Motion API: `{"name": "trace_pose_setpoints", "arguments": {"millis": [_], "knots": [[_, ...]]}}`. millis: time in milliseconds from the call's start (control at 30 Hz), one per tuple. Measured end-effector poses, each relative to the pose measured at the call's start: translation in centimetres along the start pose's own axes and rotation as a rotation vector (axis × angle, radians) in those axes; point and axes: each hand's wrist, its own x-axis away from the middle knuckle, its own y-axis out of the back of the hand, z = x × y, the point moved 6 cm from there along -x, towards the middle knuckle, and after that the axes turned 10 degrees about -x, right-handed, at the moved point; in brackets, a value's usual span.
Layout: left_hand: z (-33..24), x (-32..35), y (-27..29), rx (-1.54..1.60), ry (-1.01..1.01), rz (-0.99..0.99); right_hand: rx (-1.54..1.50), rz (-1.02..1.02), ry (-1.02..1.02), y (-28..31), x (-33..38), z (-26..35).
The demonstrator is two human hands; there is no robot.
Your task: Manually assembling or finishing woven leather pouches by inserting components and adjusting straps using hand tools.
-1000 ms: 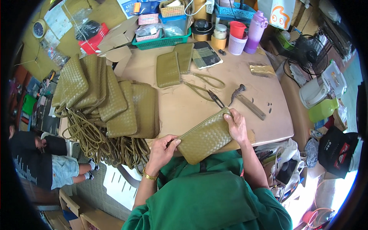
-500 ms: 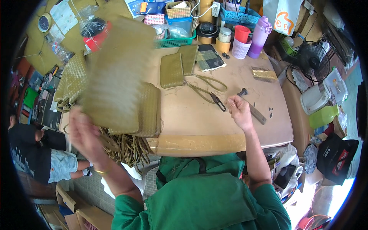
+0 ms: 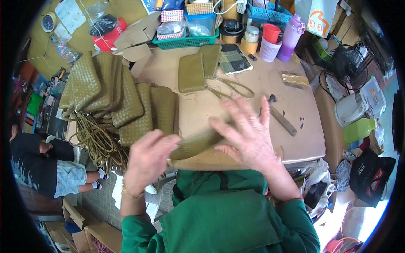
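Note:
An olive woven pouch (image 3: pixel 196 145), blurred by motion, is tilted low over the front edge of the table. My left hand (image 3: pixel 148 158) pinches its left end. My right hand (image 3: pixel 251 133) has its fingers spread over the pouch's right end; whether it touches is unclear. Beyond it lie two similar pouches (image 3: pixel 191 74) with wrist loops (image 3: pixel 236 87), partly overlapping. To the left of the pouch in hand, several more woven pouches (image 3: pixel 126 99) are heaped, their cord straps (image 3: pixel 101 145) hanging over the front edge. A hammer (image 3: pixel 283 121) lies just right of my right hand.
A dark checked pouch (image 3: pixel 234 59) lies at the back, near a green basket (image 3: pixel 185 41), a lilac cup (image 3: pixel 269 50) and a purple bottle (image 3: pixel 291 38). A fan (image 3: pixel 346 61) stands at the right. Another person (image 3: pixel 46 164) is at the far left.
My left hand has come from the heap toward the middle, bringing a raised pouch down to the front edge. My right hand has opened from a fist and moved left; the thread snips no longer show.

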Motion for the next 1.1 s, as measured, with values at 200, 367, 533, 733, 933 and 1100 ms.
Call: {"name": "trace_pose_setpoints", "arguments": {"millis": [200,367,533,733,933,1100], "knots": [[-1.4,1.5,-9.1,0.362,0.111,0.031,0.022,0.044,-0.120,-6.2,6.9,-5.1],[-0.3,3.7,-15.7,0.453,0.261,0.074,-0.212,0.230,-0.369,-9.4,9.6,-7.4],[0.9,4.3,-17.3,0.491,0.387,0.180,-0.450,0.304,-0.387,-10.1,8.5,-7.6],[2.5,4.6,-19.7,0.897,0.633,0.372,-0.639,0.326,-0.479,-11.7,8.5,-9.4],[2.8,4.5,-20.2,0.929,0.718,0.451,-0.569,0.425,-0.606,-12.5,8.2,-9.7],[3.0,4.6,-20.7,0.896,0.725,0.426,-0.515,0.455,-0.623,-13.0,6.8,-8.5]]}}
